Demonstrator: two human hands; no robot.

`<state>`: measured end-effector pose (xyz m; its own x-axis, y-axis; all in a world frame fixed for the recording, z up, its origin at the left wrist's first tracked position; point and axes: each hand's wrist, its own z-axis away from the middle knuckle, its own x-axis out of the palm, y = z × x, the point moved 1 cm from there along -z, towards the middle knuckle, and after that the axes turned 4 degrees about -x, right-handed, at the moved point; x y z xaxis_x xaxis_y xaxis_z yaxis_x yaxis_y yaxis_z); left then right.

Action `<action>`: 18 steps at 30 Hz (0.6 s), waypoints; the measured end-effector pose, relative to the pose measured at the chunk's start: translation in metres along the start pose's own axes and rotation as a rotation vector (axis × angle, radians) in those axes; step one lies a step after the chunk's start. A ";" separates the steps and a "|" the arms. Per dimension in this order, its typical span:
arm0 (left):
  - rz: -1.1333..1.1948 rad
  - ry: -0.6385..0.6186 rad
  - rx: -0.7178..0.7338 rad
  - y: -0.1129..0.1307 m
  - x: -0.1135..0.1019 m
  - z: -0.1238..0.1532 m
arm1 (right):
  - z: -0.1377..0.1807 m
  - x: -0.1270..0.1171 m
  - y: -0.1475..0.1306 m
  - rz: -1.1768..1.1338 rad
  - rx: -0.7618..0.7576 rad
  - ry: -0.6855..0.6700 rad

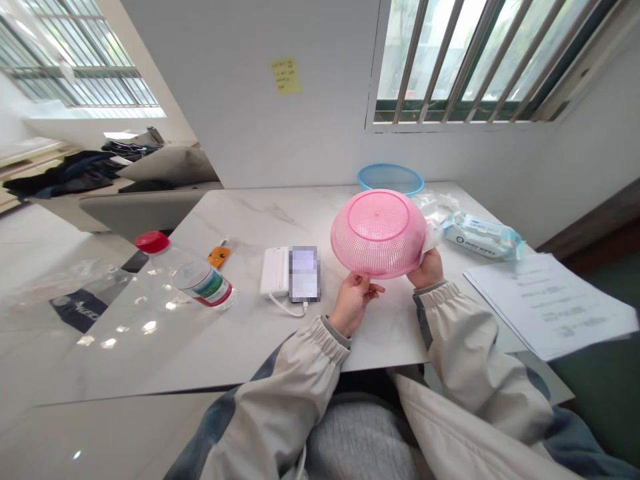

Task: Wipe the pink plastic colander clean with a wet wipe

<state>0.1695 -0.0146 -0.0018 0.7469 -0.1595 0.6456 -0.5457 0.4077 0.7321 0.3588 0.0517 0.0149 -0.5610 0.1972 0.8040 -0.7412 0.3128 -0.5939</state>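
Note:
A pink mesh plastic basket is held above the table, its round base turned up toward me. My left hand pinches the near rim at the lower left, thumb on the rim and fingers below it. At the lower right, my right hand is closed around the rim, with some fingers hidden. A crumpled white wipe or tissue shows between this hand and the basket's side; how it is held is partly hidden. Behind the pink basket stands a blue mesh basket near the wall.
Right of the basket lie a wet-wipes pack and printed papers. To the left are a phone cabled to a white power bank, an orange tag and a large red-capped bottle. A barred window is ahead.

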 end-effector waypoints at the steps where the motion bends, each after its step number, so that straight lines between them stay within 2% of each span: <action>1: 0.003 0.003 -0.004 0.000 0.000 0.000 | 0.000 0.000 0.000 0.001 0.000 -0.004; 18: 0.034 0.020 -0.021 0.000 0.002 -0.001 | 0.002 0.003 0.000 -0.010 0.012 -0.020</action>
<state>0.1714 -0.0136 -0.0007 0.7357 -0.1268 0.6653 -0.5630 0.4314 0.7049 0.3568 0.0506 0.0172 -0.5604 0.1753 0.8094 -0.7515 0.3032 -0.5860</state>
